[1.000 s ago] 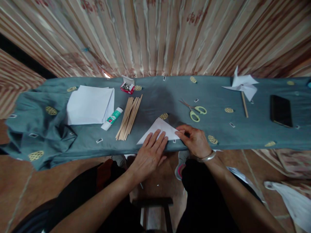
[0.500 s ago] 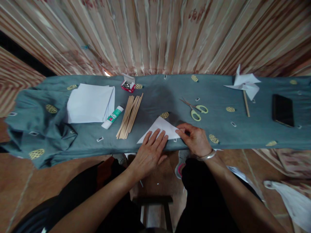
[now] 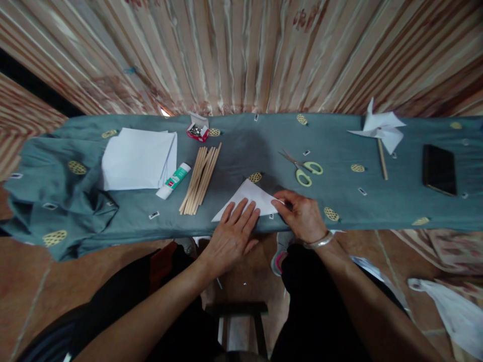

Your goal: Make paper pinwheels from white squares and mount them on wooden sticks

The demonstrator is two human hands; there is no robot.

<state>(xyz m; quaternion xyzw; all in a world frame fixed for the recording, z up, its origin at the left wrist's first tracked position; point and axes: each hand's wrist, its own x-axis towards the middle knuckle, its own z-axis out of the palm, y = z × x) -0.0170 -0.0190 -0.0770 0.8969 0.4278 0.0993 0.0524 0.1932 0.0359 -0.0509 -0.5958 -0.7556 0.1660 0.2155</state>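
Note:
A white sheet of paper folded into a triangle point(image 3: 251, 193) lies at the front edge of the cloth-covered table, its peak pointing away from me. My left hand point(image 3: 233, 234) rests flat on it, fingers stretched over its lower middle. At the paper's right corner, my right hand point(image 3: 302, 213) pinches the tip between thumb and fingers; a bracelet circles that wrist. Left of the paper lies a bundle of wooden sticks point(image 3: 200, 178). Beyond my right hand, scissors with green handles point(image 3: 303, 168) lie with their blades slightly apart.
A stack of white paper point(image 3: 138, 160), a glue stick point(image 3: 173, 181) and an open red box of small metal pieces point(image 3: 198, 129) are on the left. A paper pinwheel on a stick point(image 3: 383, 128) and a black phone point(image 3: 438, 169) lie right. A curtain point(image 3: 241, 55) hangs behind the table point(image 3: 335, 146).
Almost nothing differs. Both hands keep their places on the folded paper, and the whole view has shifted very slightly.

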